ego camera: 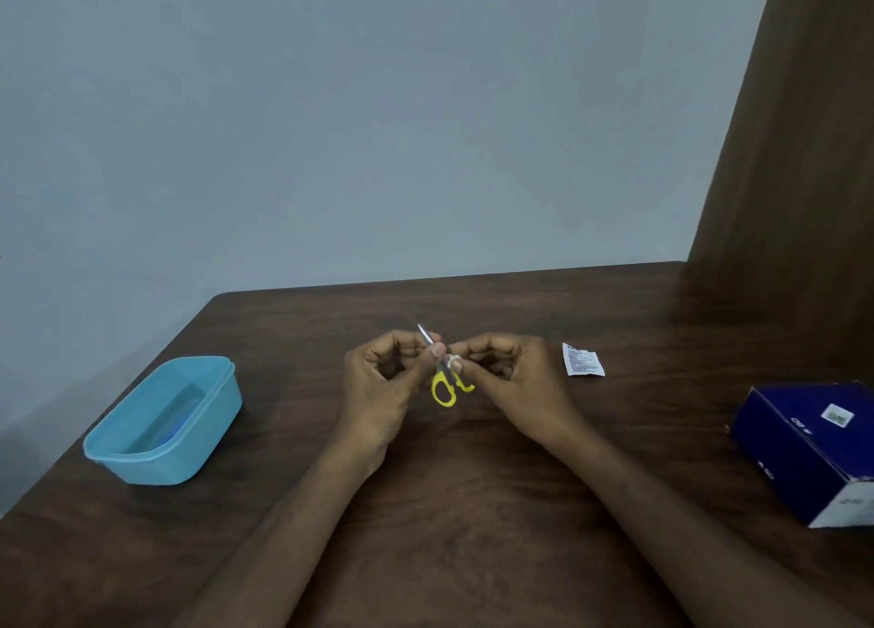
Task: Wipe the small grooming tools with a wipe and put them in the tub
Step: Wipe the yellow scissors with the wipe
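The left hand (383, 381) is pinching the scissors (444, 381) steady; the right hand (511, 381) grip is pressing the wipe (453, 358) against the blades.

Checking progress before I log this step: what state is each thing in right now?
Scissors: closed, held above the table by the left hand.
Wipe: pinched on the blades by the right hand.
Tub: open, upright.
Sachet: lying flat.
Blue box: on its side.

Light is dim, even and bluish, without glare. A soft shadow falls left of the tub (163, 421). Wide-angle distortion tilts the right edge. Small details look slightly soft.
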### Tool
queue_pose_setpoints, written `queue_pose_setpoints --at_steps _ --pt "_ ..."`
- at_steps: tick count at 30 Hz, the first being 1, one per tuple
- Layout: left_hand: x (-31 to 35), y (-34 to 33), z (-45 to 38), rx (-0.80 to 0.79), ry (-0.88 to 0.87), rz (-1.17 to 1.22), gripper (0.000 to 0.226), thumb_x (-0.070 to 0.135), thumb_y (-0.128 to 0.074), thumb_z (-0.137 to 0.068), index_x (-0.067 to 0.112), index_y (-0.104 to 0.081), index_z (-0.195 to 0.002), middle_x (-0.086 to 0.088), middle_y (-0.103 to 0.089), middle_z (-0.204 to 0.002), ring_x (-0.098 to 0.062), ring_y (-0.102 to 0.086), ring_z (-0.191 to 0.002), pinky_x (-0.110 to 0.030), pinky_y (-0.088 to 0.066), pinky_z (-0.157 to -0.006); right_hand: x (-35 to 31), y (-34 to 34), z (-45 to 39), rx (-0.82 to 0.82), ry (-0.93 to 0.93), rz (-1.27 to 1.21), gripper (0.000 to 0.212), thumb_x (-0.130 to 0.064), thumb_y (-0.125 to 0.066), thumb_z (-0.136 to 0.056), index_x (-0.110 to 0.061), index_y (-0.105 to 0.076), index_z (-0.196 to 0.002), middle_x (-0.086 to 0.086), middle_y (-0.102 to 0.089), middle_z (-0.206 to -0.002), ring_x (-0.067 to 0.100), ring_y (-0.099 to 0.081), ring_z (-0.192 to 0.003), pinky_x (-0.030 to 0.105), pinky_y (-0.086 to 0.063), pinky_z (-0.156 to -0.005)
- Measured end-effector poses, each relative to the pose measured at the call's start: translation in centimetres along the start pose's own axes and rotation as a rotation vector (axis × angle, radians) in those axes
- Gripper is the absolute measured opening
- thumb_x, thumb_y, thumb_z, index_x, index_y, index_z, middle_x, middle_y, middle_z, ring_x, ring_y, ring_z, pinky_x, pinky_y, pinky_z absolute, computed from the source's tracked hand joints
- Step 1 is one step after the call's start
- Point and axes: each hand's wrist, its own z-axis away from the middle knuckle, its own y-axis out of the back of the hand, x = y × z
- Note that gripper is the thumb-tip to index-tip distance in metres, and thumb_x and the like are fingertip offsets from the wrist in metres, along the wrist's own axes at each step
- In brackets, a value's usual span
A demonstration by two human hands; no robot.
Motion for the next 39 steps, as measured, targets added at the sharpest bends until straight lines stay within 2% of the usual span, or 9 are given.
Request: queue_pose_setpoints --at_steps 7,11,16,18,21,25,28,32,39 --pt "0.1 -0.1 -0.1 0.04 -0.027 -0.006 0.003 0.009 -0.081 -0.09 0.009 -0.08 -0.093 -0.004 -0.081 -0.086 -0.012 -0.073 -0.078 -0.024 -0.058 -0.069 0.3 0.2 -0.1 -0.057 -0.094 -0.003 0.013 -0.021 -0.079 -0.095 -0.014 -0.082 -0.106 0.001 -0.083 -0.093 0.013 -0.078 -0.079 0.029 -0.06 -0.069" --pt "0.3 -0.1 -0.3 0.075 0.0 0.019 0.003 0.01 -0.081 -0.09 0.012 -0.078 -0.09 0.001 -0.083 -0.093 -0.011 -0.075 -0.08 -0.026 -0.059 -0.069 0.4 0.6 -0.1 -0.071 -0.082 0.029 0.008 -0.024 -0.076 -0.098 -0.02 -0.083 -0.103 0.0 -0.082 -0.092 0.02 -0.079 -0.084 0.04 -0.063 -0.073" --pt "0.2 0.1 -0.4 0.09 0.026 0.021 0.005 0.01 -0.08 -0.091 0.009 -0.078 -0.095 0.0 -0.082 -0.092 -0.012 -0.076 -0.082 -0.028 -0.061 -0.072 0.8 0.9 -0.2 -0.037 -0.064 0.147 0.02 -0.041 -0.07 -0.1 -0.028 -0.084 -0.103 -0.005 -0.082 -0.088 0.016 -0.078 -0.077 0.05 -0.064 -0.075" --pt "-0.1 0.1 -0.5 0.107 0.045 0.024 0.006 0.01 -0.079 -0.092 0.007 -0.077 -0.097 -0.002 -0.081 -0.089 -0.011 -0.075 -0.08 -0.025 -0.06 -0.07 0.8 1.1 -0.4 0.026 -0.089 0.137 0.017 -0.035 -0.072 -0.1 -0.023 -0.085 -0.099 -0.002 -0.081 -0.082 0.013 -0.076 -0.072 0.044 -0.062 -0.075" --pt "-0.9 -0.1 -0.5 0.087 0.035 -0.03 0.007 0.012 -0.081 -0.093 0.007 -0.078 -0.096 -0.01 -0.08 -0.09 -0.019 -0.077 -0.083 -0.037 -0.063 -0.078 0.8 1.3 -0.8 0.113 -0.167 0.009 0.003 -0.017 -0.082 -0.093 -0.018 -0.084 -0.095 0.0 -0.082 -0.085 0.009 -0.074 -0.076 0.031 -0.061 -0.075" --pt "-1.4 -0.3 -0.5 -0.034 -0.028 -0.183 0.005 0.015 -0.084 -0.091 0.014 -0.079 -0.092 0.0 -0.081 -0.084 -0.013 -0.076 -0.079 -0.031 -0.062 -0.079 1.2 1.3 -1.1 0.178 -0.262 -0.105 0.009 -0.006 -0.086 -0.085 -0.008 -0.08 -0.092 0.01 -0.081 -0.087 0.014 -0.073 -0.076 0.028 -0.06 -0.07" --pt "-1.9 -0.3 -0.9 0.031 -0.015 -0.138 0.006 0.015 -0.085 -0.09 0.017 -0.08 -0.092 0.0 -0.081 -0.083 -0.014 -0.076 -0.077 -0.033 -0.061 -0.077 1.1 1.5 -1.1 0.169 -0.293 -0.134 0.011 -0.001 -0.084 -0.086 -0.004 -0.076 -0.091 0.017 -0.079 -0.084 0.018 -0.071 -0.07 0.028 -0.059 -0.069" --pt "-2.4 -0.3 -1.2 0.074 0.009 -0.108 0.005 0.017 -0.085 -0.09 0.019 -0.081 -0.093 0.0 -0.081 -0.083 -0.016 -0.077 -0.078 -0.041 -0.065 -0.079 1.0 1.2 -0.9 0.144 -0.251 -0.051 0.007 -0.006 -0.083 -0.089 -0.006 -0.076 -0.092 0.015 -0.079 -0.083 0.018 -0.072 -0.074 0.027 -0.059 -0.07" --pt "-2.5 -0.6 -1.2 0.006 -0.056 -0.129 0.006 0.017 -0.085 -0.09 0.019 -0.08 -0.089 0.006 -0.081 -0.084 -0.012 -0.078 -0.077 -0.028 -0.063 -0.074 0.6 0.6 0.1 0.147 -0.053 0.325 0.008 -0.015 -0.076 -0.098 -0.02 -0.082 -0.099 -0.008 -0.082 -0.088 0.01 -0.079 -0.081 0.034 -0.064 -0.077"
